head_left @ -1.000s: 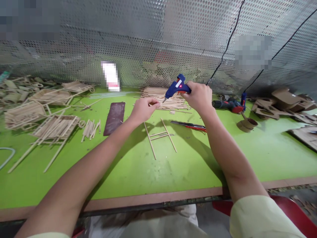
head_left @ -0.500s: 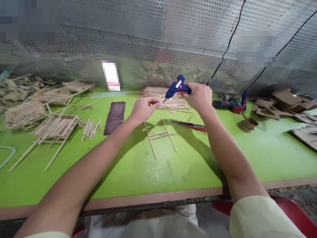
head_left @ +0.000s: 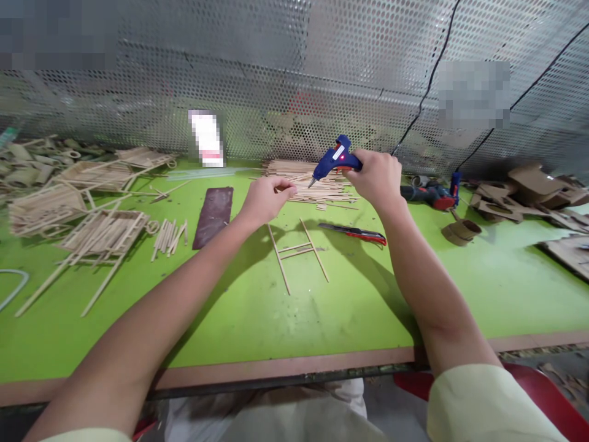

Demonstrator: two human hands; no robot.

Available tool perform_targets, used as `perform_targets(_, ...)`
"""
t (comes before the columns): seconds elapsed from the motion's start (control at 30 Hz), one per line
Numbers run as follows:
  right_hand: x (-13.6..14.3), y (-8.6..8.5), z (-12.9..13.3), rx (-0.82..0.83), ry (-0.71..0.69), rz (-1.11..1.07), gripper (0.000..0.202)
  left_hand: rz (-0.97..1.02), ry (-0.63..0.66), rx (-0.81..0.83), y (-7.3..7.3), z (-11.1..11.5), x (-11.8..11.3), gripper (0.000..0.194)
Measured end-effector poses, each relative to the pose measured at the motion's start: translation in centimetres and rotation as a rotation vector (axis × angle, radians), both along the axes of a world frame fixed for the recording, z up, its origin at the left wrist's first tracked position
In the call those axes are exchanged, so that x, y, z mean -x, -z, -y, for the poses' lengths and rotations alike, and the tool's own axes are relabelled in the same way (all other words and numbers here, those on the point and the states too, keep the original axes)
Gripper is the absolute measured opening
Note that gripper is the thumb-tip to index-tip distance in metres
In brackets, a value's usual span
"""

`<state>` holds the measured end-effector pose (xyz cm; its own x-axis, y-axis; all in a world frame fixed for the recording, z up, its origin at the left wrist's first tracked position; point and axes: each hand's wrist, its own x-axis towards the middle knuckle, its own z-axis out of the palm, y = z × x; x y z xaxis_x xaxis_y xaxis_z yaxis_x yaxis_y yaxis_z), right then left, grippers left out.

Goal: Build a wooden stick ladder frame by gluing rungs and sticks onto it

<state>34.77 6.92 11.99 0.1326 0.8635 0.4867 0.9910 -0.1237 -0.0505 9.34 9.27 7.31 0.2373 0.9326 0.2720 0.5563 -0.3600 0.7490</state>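
Note:
My right hand (head_left: pixel 376 178) is wrapped round a blue glue gun (head_left: pixel 332 161), whose metal tip points down and to the left. To its left, my left hand (head_left: pixel 269 197) is closed in a pinch; whatever its fingertips hold is too small to make out. Both hands are above the table near a pile of thin wooden sticks (head_left: pixel 317 195). Closer to me, a small stick frame (head_left: pixel 297 250) with two long sides and two crosspieces lies flat on the green table (head_left: pixel 294 331). A red and black cutter knife (head_left: pixel 359 233) lies right of the frame.
Small wooden carts (head_left: pixel 103 236), short sticks (head_left: pixel 169 238) and a dark brown slab (head_left: pixel 213 218) lie on the left. On the right are a power drill (head_left: pixel 430 195), a bamboo cup (head_left: pixel 461 231) and cardboard scraps (head_left: pixel 499 199). A perforated metal screen (head_left: pixel 257 92) stands behind.
My right hand has moved slightly right with the glue gun, so its tip is farther from my left fingertips. My left hand has shifted slightly left.

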Motion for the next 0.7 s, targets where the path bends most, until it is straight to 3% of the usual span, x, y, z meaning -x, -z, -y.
perform_targets(0.7,-0.53,-0.07,-0.15,-0.008,0.000,-0.016,0.015,0.001,-0.001,-0.002,0.16,-0.19,0.06,0.017)
